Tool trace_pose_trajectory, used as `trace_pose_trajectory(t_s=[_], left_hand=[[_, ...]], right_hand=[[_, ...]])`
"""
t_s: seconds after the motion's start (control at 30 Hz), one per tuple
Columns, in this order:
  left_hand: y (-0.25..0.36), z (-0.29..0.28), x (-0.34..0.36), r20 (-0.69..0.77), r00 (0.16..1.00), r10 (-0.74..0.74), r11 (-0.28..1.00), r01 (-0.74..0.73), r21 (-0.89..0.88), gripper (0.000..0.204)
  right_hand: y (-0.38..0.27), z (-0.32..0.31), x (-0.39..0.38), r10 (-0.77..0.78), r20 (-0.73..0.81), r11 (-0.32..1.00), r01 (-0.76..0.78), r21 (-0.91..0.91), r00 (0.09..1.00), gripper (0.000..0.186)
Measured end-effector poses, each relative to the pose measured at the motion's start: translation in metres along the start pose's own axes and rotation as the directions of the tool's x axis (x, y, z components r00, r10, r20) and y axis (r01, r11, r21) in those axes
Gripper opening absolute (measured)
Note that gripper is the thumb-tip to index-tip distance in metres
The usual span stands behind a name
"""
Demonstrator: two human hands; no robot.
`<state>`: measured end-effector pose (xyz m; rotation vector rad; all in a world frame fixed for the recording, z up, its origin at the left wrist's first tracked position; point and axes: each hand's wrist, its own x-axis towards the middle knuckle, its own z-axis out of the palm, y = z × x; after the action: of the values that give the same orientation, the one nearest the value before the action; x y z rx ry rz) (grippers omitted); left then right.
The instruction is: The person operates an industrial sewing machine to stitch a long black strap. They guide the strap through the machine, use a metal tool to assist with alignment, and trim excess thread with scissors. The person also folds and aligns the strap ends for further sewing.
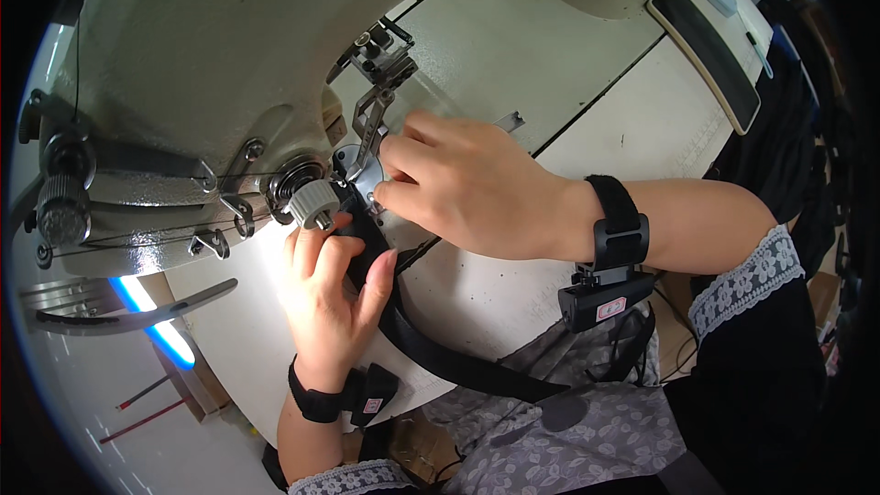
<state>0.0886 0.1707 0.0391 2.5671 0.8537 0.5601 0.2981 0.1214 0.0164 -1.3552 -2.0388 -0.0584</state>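
A grey industrial sewing machine [202,37] fills the upper left, with a white ridged knob [313,201] and a metal foot linkage [371,115] over a small round plate [367,179]. A black strap [467,367] runs from under the needle area down to my lap. My left hand [335,298] grips the strap below the knob, thumb along it, fingertips partly hidden. My right hand [467,183] is curled at the linkage and plate, fingers pinched together; what they hold, if anything, is hidden.
The pale tabletop [632,110] carries a phone [697,55] and small items at the upper right. A curved metal bar [147,312] and a bright lamp [156,321] are at left. Dark fabric [788,119] lies at the far right; patterned grey fabric [577,431] covers my lap.
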Motion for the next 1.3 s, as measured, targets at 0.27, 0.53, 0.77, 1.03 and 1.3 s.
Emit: trace_pose_trajectory(t_s=[0.27, 0.53, 0.77, 1.03, 1.3], left_hand=[[0.009, 0.002, 0.014, 0.003, 0.947, -0.32, 0.946, 0.32, -0.052, 0.02], [0.013, 0.01, 0.028, -0.077, 0.964, -0.253, 0.955, 0.262, 0.139, 0.013], [0.012, 0.01, 0.026, -0.098, 0.976, -0.193, 0.97, 0.204, 0.128, 0.008], [0.008, 0.02, 0.019, -0.124, 0.933, -0.339, 0.938, 0.324, -0.127, 0.006], [0.008, 0.022, 0.016, -0.112, 0.904, -0.412, 0.896, 0.379, -0.232, 0.005]], right_hand=[[0.002, -0.018, -0.004, 0.109, 0.134, 0.994, -0.108, -0.016, 0.985, 0.009], [0.001, -0.02, -0.007, 0.175, 0.175, 0.984, -0.167, -0.057, 0.969, 0.011], [0.003, -0.012, -0.01, 0.171, 0.094, 0.982, -0.177, 0.061, 0.981, 0.012], [-0.005, -0.019, -0.003, 0.18, 0.178, 0.979, -0.193, 0.062, 0.967, 0.01], [-0.006, -0.015, -0.001, 0.163, 0.149, 0.984, -0.172, 0.046, 0.975, 0.01]])
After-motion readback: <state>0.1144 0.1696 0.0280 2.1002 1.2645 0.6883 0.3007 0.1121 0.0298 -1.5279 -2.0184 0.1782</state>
